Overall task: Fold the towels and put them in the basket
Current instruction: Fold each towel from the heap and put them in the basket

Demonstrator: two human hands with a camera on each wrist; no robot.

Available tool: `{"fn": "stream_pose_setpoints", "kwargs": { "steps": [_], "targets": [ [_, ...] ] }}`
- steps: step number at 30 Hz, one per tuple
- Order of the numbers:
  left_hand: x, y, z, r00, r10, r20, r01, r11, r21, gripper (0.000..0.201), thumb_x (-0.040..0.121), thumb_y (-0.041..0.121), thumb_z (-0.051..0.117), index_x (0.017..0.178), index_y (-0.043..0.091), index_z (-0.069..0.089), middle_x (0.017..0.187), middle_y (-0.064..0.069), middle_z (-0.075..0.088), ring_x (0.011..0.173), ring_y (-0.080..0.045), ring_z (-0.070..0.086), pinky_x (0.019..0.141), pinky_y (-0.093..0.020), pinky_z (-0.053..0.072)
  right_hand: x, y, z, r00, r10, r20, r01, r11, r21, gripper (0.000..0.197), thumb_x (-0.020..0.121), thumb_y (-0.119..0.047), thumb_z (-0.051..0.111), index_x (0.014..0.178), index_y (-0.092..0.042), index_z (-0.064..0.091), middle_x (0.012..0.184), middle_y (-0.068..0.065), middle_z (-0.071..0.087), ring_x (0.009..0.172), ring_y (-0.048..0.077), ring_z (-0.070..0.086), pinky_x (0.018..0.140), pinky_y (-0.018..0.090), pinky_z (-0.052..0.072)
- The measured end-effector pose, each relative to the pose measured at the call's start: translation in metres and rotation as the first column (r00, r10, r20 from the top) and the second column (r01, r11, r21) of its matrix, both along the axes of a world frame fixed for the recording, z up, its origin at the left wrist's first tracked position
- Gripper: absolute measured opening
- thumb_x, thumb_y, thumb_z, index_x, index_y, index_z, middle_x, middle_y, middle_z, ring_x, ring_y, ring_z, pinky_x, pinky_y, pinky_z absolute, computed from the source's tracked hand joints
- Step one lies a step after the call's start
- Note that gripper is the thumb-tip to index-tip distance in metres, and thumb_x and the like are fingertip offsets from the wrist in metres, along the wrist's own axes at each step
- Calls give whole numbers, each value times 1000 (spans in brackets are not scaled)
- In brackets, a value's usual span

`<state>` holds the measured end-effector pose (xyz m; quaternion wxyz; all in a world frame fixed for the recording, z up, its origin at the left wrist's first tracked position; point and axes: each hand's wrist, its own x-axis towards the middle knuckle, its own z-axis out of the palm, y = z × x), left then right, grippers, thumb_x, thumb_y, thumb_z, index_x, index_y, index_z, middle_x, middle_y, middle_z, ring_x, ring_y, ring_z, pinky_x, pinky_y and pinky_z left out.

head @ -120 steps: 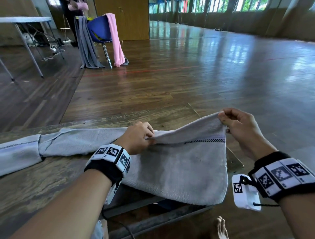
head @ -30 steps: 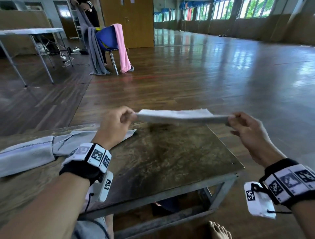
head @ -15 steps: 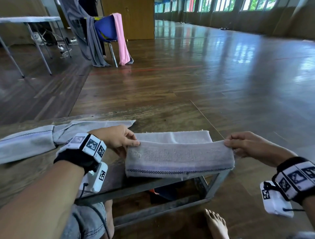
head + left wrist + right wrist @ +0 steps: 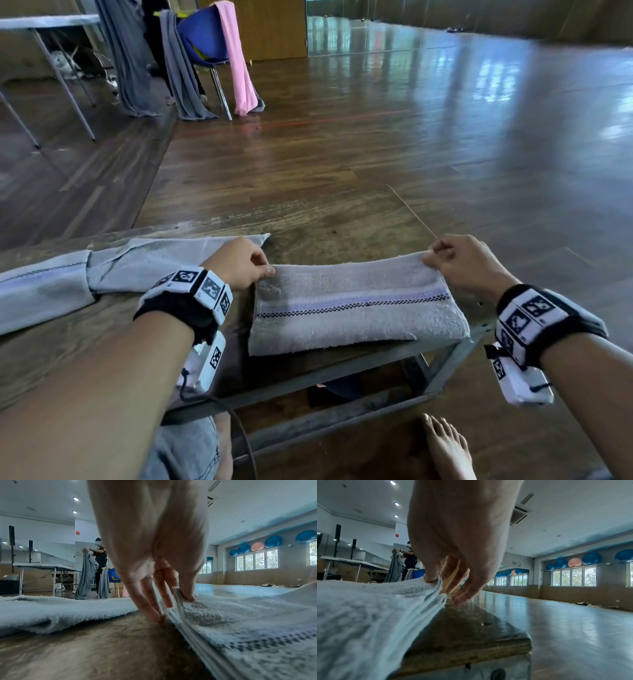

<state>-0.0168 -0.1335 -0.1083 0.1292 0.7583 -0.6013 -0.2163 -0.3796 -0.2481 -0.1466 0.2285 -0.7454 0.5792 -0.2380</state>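
Note:
A pale grey towel (image 4: 356, 308) with a purple and black stripe lies folded in several layers on the right end of the low wooden table (image 4: 325, 219). My left hand (image 4: 269, 270) pinches its far left corner between thumb and fingers, as the left wrist view shows (image 4: 181, 596). My right hand (image 4: 430, 257) pinches the far right corner (image 4: 435, 579), its other fingers hanging loose above the table. A second pale towel (image 4: 137, 263) lies stretched out and loosely folded on the table to the left. No basket is in view.
The table's right edge (image 4: 471, 649) lies just beyond the towel. My bare foot (image 4: 445, 448) is on the wooden floor below. Far back stand a blue chair (image 4: 202, 37) draped with a pink towel (image 4: 239, 61) and grey cloths, a folding table (image 4: 44, 24), and a person (image 4: 100, 558) holding a grey cloth.
A second ago both hands held the towel stretched in the air. They brought it down and folded it over; it now lies flat on the table, with both hands at its far corners.

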Motion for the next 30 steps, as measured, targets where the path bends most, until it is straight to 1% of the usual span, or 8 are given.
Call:
{"fn": "stream_pose_setpoints", "kwargs": {
  "steps": [4,11,15,18,22,24,27,30],
  "targets": [
    [0,-7,-4,999,-12,31,10,998,62,14,86,27,76,85,13,76,78,2,71,64,-8,59,56,-21,42,4,-5,-5,998,48,-49,-45,997,57,11,87,-29,77,80,-23,71,86,-6,72,83,7,64,71,25,43],
    [-1,-8,-2,1000,-20,12,19,997,80,24,78,16,83,96,16,67,89,-1,68,82,-17,64,68,-25,47,11,-5,6,996,44,-77,-44,999,-2,13,83,-21,80,82,-22,67,84,-4,67,77,11,59,63,18,40],
    [-9,-7,17,996,-10,86,31,970,-242,10,83,8,76,89,16,73,86,-1,67,76,-13,59,64,-19,40,18,-2,28,997,-2,-73,-10,985,-170,18,88,-15,71,105,-19,72,101,0,68,91,19,61,84,26,43],
    [-14,-4,36,994,65,91,-1,817,-577,11,85,5,69,88,15,71,92,-1,59,79,-14,53,70,-22,40,20,3,51,994,-70,87,101,893,-438,22,85,-5,65,100,-16,76,94,1,64,91,23,59,87,31,44],
    [-12,6,49,998,57,33,-15,680,-733,12,83,7,71,91,16,69,99,-1,53,77,-7,52,68,-11,40,8,15,63,956,18,294,144,841,-521,24,84,-2,66,96,-22,69,103,2,60,82,9,59,76,8,43],
    [-9,11,44,999,32,37,-1,767,-642,17,80,11,78,87,21,67,100,-1,51,78,-9,53,70,-15,42,0,21,56,974,16,228,93,884,-458,25,83,2,68,93,-21,68,100,5,60,81,13,57,75,16,42],
    [-5,18,25,999,-14,41,23,976,-216,26,74,18,85,90,26,67,103,-5,55,86,-18,56,78,-29,44,-13,27,37,992,127,10,-126,988,-91,28,84,6,65,93,-20,69,93,8,65,74,16,57,70,22,45],
    [-1,18,2,1000,5,29,-7,998,58,32,77,32,83,101,22,64,102,-2,63,93,-17,60,83,-31,48,-22,27,16,984,140,-107,-122,980,160,24,88,-5,62,107,-19,66,99,2,67,87,16,62,78,31,49]
  ]
}}
